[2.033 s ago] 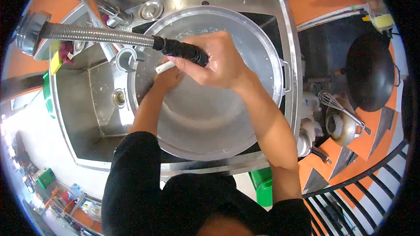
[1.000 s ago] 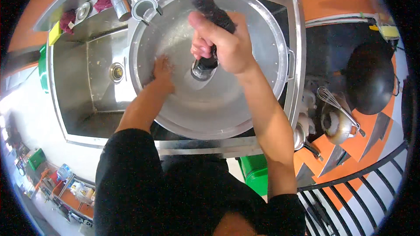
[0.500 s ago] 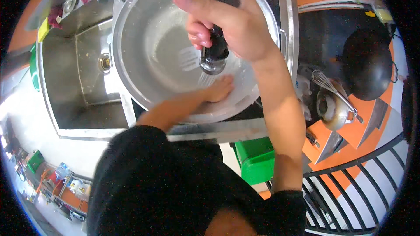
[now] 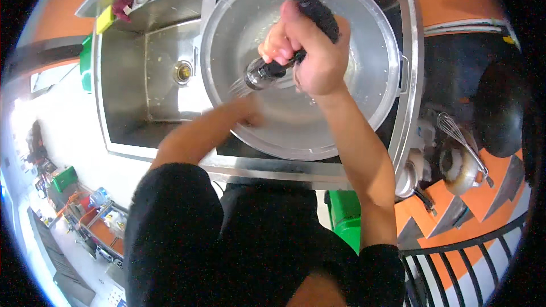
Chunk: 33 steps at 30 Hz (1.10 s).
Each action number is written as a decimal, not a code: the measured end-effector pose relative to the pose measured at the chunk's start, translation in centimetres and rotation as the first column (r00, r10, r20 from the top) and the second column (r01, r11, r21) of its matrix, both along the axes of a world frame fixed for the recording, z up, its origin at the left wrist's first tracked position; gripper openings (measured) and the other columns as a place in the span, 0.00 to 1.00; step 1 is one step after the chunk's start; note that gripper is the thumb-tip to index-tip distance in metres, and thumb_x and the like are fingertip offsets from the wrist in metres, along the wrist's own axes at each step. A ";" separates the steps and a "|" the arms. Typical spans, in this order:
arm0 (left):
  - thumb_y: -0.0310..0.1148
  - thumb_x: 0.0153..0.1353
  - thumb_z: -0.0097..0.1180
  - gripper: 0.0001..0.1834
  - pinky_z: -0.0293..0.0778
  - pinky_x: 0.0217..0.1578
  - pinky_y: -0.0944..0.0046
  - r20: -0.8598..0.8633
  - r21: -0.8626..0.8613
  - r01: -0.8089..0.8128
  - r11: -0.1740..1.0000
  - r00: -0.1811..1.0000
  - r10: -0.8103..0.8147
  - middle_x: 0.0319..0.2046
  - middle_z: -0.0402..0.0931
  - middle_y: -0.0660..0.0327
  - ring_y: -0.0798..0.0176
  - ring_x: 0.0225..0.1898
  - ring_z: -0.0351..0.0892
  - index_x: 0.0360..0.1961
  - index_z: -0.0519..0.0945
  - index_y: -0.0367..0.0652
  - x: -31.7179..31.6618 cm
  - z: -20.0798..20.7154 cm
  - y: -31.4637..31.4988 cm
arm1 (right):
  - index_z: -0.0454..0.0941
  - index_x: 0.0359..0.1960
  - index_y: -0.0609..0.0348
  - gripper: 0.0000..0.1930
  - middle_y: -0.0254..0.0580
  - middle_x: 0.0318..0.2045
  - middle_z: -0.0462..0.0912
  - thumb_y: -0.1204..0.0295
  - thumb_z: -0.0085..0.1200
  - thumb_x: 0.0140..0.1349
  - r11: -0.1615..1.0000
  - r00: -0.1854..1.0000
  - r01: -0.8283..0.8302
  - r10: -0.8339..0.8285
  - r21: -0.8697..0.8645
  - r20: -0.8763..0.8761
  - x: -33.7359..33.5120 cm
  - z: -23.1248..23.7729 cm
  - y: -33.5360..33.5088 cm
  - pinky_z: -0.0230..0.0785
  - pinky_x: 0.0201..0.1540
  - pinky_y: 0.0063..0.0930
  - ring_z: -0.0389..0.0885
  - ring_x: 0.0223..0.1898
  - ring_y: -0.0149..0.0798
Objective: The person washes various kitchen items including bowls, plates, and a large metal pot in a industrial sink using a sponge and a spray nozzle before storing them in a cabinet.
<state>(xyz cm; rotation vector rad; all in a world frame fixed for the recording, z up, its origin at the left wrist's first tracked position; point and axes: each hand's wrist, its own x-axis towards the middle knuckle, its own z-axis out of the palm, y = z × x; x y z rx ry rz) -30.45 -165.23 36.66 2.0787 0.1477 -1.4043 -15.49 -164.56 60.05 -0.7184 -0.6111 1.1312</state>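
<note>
My right hand (image 4: 319, 59) is wrapped round the black handle of a spray nozzle (image 4: 263, 75) over a big round metal pot (image 4: 364, 108). The nozzle's hose (image 4: 307, 0) rises toward the far edge, and thin streams of water leave its head toward the pot's near-left wall. Beside those streams, my left hand (image 4: 250, 111) is at the pot's near-left side. Motion blurs its fingers, so their pose is unclear, and I cannot tell whether it touches the rim.
A steel sink (image 4: 122, 94) with a drain lies left of the pot. On its back ledge sits a yellow sponge (image 4: 105, 20). To the right are a whisk (image 4: 463, 142), a dark wok (image 4: 499, 108) and a black railing (image 4: 455, 256). A green bin (image 4: 344, 216) stands below the counter.
The view has shifted, so the pot and sink appear farther right. My right hand has turned the nozzle from pointing down to pointing left. My left hand has moved from inside the pot toward its near-left side.
</note>
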 end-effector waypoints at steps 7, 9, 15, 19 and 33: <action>0.61 0.55 0.43 0.39 0.57 0.62 0.53 -0.054 0.239 0.036 0.970 0.998 -0.024 0.62 0.61 0.50 0.50 0.62 0.61 0.60 0.66 0.46 -2.0 -0.4 6.6 | 0.72 0.17 0.60 0.16 0.32 0.11 0.69 0.66 0.58 0.59 0.998 0.998 -0.031 0.028 -0.050 -0.060 -1.3 -2.5 0.6 0.61 0.18 0.24 0.67 0.13 0.26; 0.60 0.54 0.44 0.37 0.58 0.61 0.53 -0.068 0.471 0.083 0.878 0.996 -0.058 0.61 0.62 0.50 0.50 0.62 0.62 0.59 0.68 0.46 -2.8 0.5 11.0 | 0.72 0.17 0.60 0.16 0.32 0.11 0.69 0.67 0.57 0.59 0.999 0.997 -0.024 0.021 -0.038 -0.068 -1.7 -3.1 0.9 0.61 0.18 0.23 0.67 0.13 0.26; 0.58 0.54 0.45 0.34 0.61 0.60 0.54 -0.011 0.449 -0.004 0.893 1.000 0.011 0.58 0.66 0.50 0.49 0.60 0.65 0.56 0.73 0.47 -3.4 0.2 8.0 | 0.73 0.15 0.61 0.17 0.33 0.12 0.72 0.66 0.58 0.58 0.966 0.970 0.240 -0.242 0.096 0.016 -2.4 -3.0 3.3 0.61 0.19 0.21 0.69 0.14 0.26; 0.55 0.55 0.45 0.31 0.62 0.59 0.53 -0.007 0.304 -0.005 0.953 1.000 0.008 0.57 0.68 0.50 0.49 0.59 0.66 0.55 0.74 0.47 -2.5 0.9 4.6 | 0.75 0.15 0.62 0.16 0.32 0.13 0.75 0.65 0.59 0.56 0.949 0.946 0.291 -0.305 0.124 0.107 -1.4 -3.9 3.8 0.62 0.20 0.20 0.71 0.15 0.24; 0.46 0.59 0.47 0.30 0.57 0.61 0.53 0.803 0.543 -0.428 0.722 0.516 -0.298 0.58 0.64 0.48 0.50 0.60 0.62 0.59 0.66 0.39 4.7 -5.6 22.4 | 0.80 0.27 0.66 0.12 0.41 0.19 0.80 0.66 0.61 0.49 0.839 0.655 0.338 -0.535 0.427 0.533 3.8 -5.7 5.1 0.68 0.25 0.24 0.77 0.19 0.33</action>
